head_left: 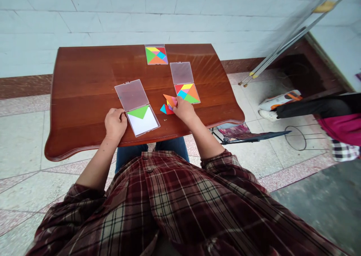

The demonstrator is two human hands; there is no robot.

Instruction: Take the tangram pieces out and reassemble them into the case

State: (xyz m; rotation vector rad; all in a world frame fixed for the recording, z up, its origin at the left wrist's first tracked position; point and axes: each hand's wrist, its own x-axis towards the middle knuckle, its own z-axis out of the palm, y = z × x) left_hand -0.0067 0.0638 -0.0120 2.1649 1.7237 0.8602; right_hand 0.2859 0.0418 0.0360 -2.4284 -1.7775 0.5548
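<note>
An open clear tangram case (150,125) lies before me, its lid folded back. One large green triangle (138,112) sits along the upper side of its white base. My left hand (115,124) is closed at the case's left edge near the hinge, thumb and finger against it. To the right, my right hand (184,110) reaches into a small pile of loose tangram pieces, fingers pinched on an orange triangle (169,99). A blue piece (163,108) and a red piece (168,111) stick out of the pile; yellow and purple ones are partly hidden by my fingers.
Beyond my right hand lies a second open case (182,73) with a filled tangram (193,94). A third filled tangram (156,56) is at the back of the wooden table (84,94). Crutches (273,49) lean at the right; a person's leg (304,109) shows nearby.
</note>
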